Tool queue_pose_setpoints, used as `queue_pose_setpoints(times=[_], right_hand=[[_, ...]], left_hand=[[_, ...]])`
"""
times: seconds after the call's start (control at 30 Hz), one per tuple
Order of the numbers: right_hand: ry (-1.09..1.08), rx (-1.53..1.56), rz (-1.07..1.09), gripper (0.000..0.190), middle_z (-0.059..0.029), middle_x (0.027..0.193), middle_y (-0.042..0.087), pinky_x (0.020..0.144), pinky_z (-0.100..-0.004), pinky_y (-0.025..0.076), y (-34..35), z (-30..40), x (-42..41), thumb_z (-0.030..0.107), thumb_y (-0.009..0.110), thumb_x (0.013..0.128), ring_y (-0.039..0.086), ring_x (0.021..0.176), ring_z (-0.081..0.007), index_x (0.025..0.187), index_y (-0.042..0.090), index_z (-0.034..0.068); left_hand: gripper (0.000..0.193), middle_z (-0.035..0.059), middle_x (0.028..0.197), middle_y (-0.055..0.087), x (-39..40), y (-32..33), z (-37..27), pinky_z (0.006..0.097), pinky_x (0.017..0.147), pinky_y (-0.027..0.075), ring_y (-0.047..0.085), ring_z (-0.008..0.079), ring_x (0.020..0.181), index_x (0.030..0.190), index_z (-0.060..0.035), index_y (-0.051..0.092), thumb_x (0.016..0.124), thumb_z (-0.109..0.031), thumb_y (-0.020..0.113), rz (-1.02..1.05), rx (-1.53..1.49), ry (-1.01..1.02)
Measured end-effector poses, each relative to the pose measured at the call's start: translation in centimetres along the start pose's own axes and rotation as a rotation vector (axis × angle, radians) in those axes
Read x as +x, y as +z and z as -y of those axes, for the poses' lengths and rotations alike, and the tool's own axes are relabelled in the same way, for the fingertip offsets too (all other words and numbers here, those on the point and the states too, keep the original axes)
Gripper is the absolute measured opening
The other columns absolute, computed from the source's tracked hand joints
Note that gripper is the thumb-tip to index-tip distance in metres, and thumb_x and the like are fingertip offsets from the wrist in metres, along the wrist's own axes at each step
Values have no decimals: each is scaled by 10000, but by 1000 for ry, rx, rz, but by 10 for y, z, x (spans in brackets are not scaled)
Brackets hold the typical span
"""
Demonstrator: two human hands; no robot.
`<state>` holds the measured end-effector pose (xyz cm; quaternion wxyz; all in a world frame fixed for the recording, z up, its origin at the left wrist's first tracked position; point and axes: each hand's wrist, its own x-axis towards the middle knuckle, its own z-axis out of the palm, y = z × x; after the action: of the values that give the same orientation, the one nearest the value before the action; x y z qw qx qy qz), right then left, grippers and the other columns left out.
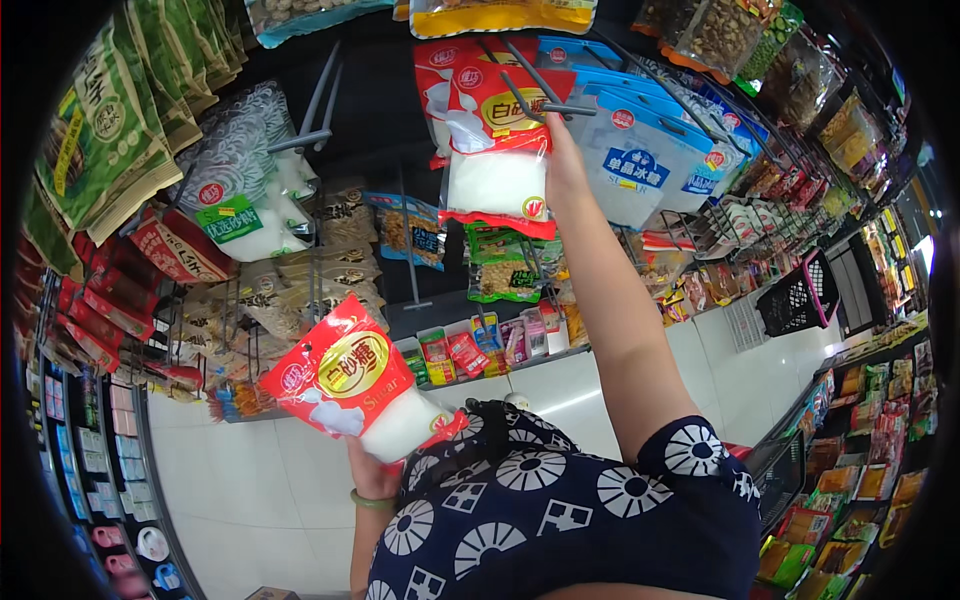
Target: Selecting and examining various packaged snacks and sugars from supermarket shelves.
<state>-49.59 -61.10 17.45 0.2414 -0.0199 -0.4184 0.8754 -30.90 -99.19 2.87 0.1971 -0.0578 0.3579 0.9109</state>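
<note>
A red-topped bag of white sugar [360, 379] with a clear lower part is held in my left hand [373, 471], tilted in front of my body. A green bangle [373, 501] circles that wrist. My right arm reaches up to the display rack, where my right hand [564, 161] grips the right edge of a matching sugar bag [495, 184]. Its fingers are mostly hidden behind the bag. This bag hangs upright at a metal display hook [536, 90], whose tip lies close to my thumb. Another red bag [431, 97] is partly visible behind it.
Blue-and-clear bags [626, 161] hang on the right, and clear sugar bags with green labels [247, 217] on the left. Bare metal prongs [411, 259] jut outward. Small packets [469, 352] line the bottom shelf. A black shopping basket [799, 296] stands on the right, beyond the tiled floor [232, 487].
</note>
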Motion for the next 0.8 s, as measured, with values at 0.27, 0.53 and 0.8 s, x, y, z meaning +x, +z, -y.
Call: queue_pose_setpoints(times=[0.27, 0.53, 0.8], right_hand=[[37, -248, 14, 464, -127, 1206, 497, 911, -345, 377, -18, -20, 16, 316, 424, 914, 495, 1065, -217, 1248, 390, -5], [-53, -576, 189, 624, -155, 1347, 333, 1003, -320, 287, -1, -43, -155, 213, 510, 871, 374, 1207, -220, 1376, 188, 37], [493, -358, 314, 318, -40, 1013, 592, 765, -252, 453, 0, -31, -206, 198, 569, 861, 545, 879, -77, 1126, 521, 29]], left_hand=[[609, 119, 1305, 404, 6, 14, 3, 462, 960, 370, 431, 299, 1172, 1334, -91, 254, 901, -518, 284, -27, 15, 3], [582, 134, 1329, 373, 33, 47, 0, 439, 989, 346, 400, 285, 1204, 1340, -62, 238, 918, -458, 304, 167, 130, -6], [706, 112, 1343, 360, 57, 80, 12, 410, 1006, 319, 393, 257, 1210, 1348, -41, 222, 864, -517, 411, 364, 245, -175]])
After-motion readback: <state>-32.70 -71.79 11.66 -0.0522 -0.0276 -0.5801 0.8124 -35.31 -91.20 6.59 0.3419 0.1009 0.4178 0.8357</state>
